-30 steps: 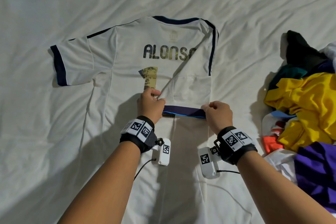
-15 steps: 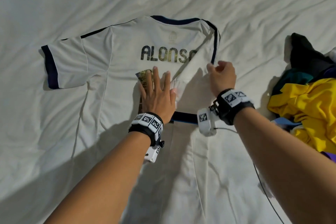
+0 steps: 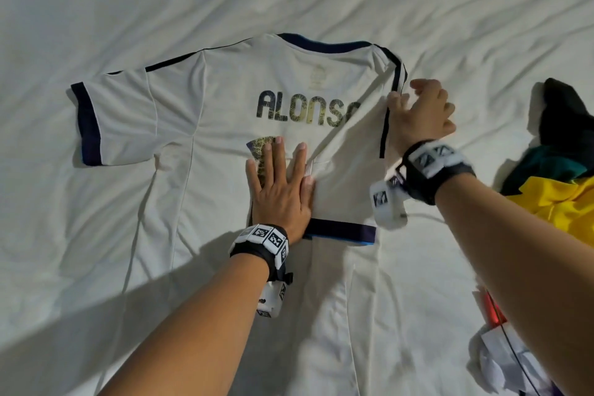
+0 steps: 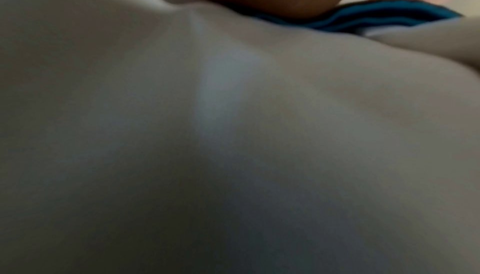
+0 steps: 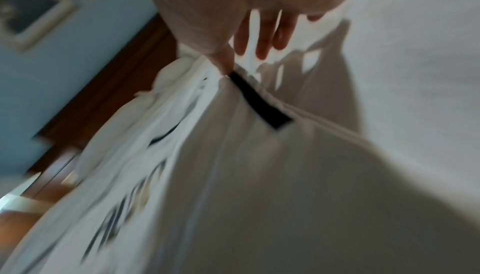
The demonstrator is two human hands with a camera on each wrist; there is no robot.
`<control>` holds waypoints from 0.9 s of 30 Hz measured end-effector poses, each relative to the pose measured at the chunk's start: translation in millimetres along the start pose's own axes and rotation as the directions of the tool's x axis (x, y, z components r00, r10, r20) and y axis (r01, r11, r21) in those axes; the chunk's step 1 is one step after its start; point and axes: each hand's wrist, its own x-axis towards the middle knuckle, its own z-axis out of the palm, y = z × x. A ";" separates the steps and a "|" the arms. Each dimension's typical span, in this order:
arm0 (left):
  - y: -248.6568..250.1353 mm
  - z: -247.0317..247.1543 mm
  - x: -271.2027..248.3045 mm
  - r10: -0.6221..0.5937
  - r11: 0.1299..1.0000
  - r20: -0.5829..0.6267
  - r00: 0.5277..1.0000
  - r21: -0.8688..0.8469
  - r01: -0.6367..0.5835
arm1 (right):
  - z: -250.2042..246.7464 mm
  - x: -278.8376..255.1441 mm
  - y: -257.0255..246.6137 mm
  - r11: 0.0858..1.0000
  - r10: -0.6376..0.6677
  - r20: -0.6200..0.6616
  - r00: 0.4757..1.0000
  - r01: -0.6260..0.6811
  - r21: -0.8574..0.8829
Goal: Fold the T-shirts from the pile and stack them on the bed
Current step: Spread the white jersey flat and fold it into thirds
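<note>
While both hands press the jersey (image 3: 199, 125), a clothes pile (image 3: 553, 170) lies beside it.

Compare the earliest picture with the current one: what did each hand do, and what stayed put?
Both hands released the navy sleeve cuff. The left hand flattened onto the folded sleeve; the right hand moved up to the jersey shoulder edge. Jersey and clothes pile stayed.
</note>
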 end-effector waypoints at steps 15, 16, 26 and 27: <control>-2.7 3.3 1.4 -0.021 0.999 0.024 0.999 -0.040 0.022 | 9.3 -5.1 31.3 0.472 -0.443 0.619 0.648 0.756 -0.453; -3.3 5.1 2.3 -0.024 0.999 0.031 0.999 -0.038 0.025 | 6.9 8.5 30.2 0.496 -0.426 0.607 0.670 0.735 -0.463; -1.0 5.5 0.8 -0.016 1.000 -0.005 1.000 0.013 0.016 | -4.4 -32.4 14.4 0.559 -0.506 0.501 0.703 0.709 -0.430; -1.1 6.0 0.2 -0.014 0.999 -0.010 1.000 0.031 0.014 | 0.7 -58.4 20.3 0.510 -0.527 0.567 0.633 0.769 -0.386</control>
